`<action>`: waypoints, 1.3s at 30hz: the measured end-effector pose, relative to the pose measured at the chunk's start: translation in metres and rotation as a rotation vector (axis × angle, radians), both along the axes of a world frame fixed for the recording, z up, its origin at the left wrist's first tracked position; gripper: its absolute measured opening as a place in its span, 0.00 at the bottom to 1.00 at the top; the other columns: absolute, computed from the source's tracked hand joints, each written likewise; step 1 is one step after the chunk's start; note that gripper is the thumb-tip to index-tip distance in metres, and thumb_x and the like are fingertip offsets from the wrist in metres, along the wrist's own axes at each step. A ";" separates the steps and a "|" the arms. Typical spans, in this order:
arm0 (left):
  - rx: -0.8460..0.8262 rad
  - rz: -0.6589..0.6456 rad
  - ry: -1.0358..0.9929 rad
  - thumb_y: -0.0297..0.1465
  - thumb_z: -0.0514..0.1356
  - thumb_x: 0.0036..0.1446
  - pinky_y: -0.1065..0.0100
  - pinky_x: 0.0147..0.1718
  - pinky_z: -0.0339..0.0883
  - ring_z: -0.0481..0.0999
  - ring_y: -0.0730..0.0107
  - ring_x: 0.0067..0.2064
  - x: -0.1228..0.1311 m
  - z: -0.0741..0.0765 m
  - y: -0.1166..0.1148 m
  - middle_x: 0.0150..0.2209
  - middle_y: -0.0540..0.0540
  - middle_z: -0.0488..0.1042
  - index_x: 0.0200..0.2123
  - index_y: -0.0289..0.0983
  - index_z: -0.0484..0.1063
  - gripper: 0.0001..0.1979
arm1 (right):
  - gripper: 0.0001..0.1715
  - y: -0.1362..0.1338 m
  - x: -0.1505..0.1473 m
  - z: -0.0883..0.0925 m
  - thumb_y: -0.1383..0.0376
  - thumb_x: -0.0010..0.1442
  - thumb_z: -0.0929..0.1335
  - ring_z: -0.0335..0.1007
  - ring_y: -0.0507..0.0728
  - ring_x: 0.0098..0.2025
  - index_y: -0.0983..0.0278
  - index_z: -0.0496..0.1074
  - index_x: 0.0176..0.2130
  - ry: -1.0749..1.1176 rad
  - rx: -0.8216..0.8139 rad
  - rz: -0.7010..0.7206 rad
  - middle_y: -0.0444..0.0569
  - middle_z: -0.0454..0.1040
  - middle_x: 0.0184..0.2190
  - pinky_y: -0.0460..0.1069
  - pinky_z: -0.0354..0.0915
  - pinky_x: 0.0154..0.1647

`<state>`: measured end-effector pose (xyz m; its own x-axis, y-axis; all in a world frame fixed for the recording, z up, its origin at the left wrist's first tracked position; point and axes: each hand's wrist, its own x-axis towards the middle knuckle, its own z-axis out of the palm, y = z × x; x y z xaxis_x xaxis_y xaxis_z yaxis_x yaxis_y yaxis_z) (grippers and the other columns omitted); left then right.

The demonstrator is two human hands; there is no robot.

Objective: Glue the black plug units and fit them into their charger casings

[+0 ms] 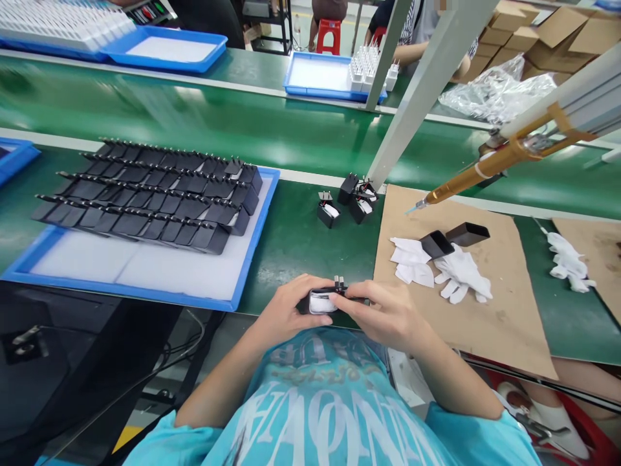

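Head view, left hand: the left hand (pixel 286 304) grasps a black adapter housing (pixel 305 304) from its left side, fingers along the top, thumb along the near side.
Right hand: the right hand (pixel 383 310) has its fingers bent against the pronged end of the same unit, one fingertip at the white insert (pixel 321 303); whether they pinch anything I cannot tell.
Held unit: at the near edge of the bench (pixel 291 252), just in front of the blue shirt (pixel 330 401), two metal prongs (pixel 338 282) pointing away from the wearer.
Left of the hands: a blue tray (pixel 121 290) with rows of black adapters (pixel 160 194), its near part showing white lining.
Beyond the hands: a small group of open black units (pixel 361 210) with white inside, one slightly apart.
Cardboard sheet (pixel 490 330): to the right, bearing white gloves (pixel 463 275) and two black casings (pixel 437 244), one touching the gloves; a gold-coloured driver (pixel 470 171) slants above.
Far side: a green belt (pixel 194 110), then another blue tray (pixel 317 92) with white plug pieces (pixel 366 65), near another person's arm (pixel 410 52).
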<state>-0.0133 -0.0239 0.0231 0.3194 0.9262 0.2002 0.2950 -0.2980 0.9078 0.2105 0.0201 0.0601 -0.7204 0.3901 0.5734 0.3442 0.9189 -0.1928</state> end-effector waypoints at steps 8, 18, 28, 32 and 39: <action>-0.029 -0.044 -0.019 0.47 0.63 0.55 0.65 0.45 0.68 0.76 0.62 0.45 0.000 -0.001 0.000 0.47 0.43 0.77 0.53 0.41 0.70 0.25 | 0.15 0.001 0.004 0.009 0.74 0.62 0.65 0.69 0.48 0.29 0.63 0.74 0.47 -0.036 -0.007 0.058 0.46 0.76 0.34 0.45 0.61 0.27; -0.048 -0.023 -0.040 0.47 0.64 0.54 0.62 0.46 0.68 0.76 0.60 0.44 0.003 -0.004 -0.001 0.46 0.42 0.77 0.52 0.41 0.71 0.26 | 0.15 -0.001 0.007 0.017 0.73 0.62 0.66 0.71 0.47 0.30 0.61 0.73 0.47 -0.054 -0.053 0.014 0.45 0.76 0.36 0.44 0.62 0.27; -0.044 0.154 0.158 0.42 0.63 0.58 0.59 0.52 0.66 0.74 0.59 0.51 -0.009 -0.011 0.003 0.51 0.43 0.75 0.54 0.43 0.71 0.22 | 0.16 0.007 0.013 -0.004 0.73 0.62 0.66 0.71 0.49 0.33 0.61 0.74 0.48 0.107 -0.161 -0.107 0.48 0.74 0.36 0.44 0.67 0.31; -0.152 0.222 0.301 0.41 0.62 0.58 0.55 0.59 0.62 0.69 0.57 0.59 -0.025 -0.015 0.011 0.56 0.42 0.71 0.55 0.44 0.70 0.23 | 0.13 0.019 0.020 -0.029 0.70 0.63 0.66 0.71 0.50 0.31 0.60 0.76 0.46 0.158 -0.282 -0.296 0.49 0.73 0.36 0.44 0.68 0.26; -0.232 0.109 0.129 0.43 0.53 0.65 0.54 0.63 0.58 0.66 0.58 0.63 -0.031 -0.016 0.033 0.62 0.42 0.68 0.60 0.41 0.66 0.23 | 0.12 0.029 0.024 -0.057 0.65 0.65 0.65 0.68 0.48 0.26 0.60 0.77 0.44 0.200 -0.449 -0.373 0.48 0.74 0.35 0.44 0.66 0.23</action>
<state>-0.0440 0.0091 0.0073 0.2246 0.9728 -0.0573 0.4314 -0.0465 0.9009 0.2343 0.0491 0.0027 -0.3843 0.8299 0.4045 0.5442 0.5575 -0.6269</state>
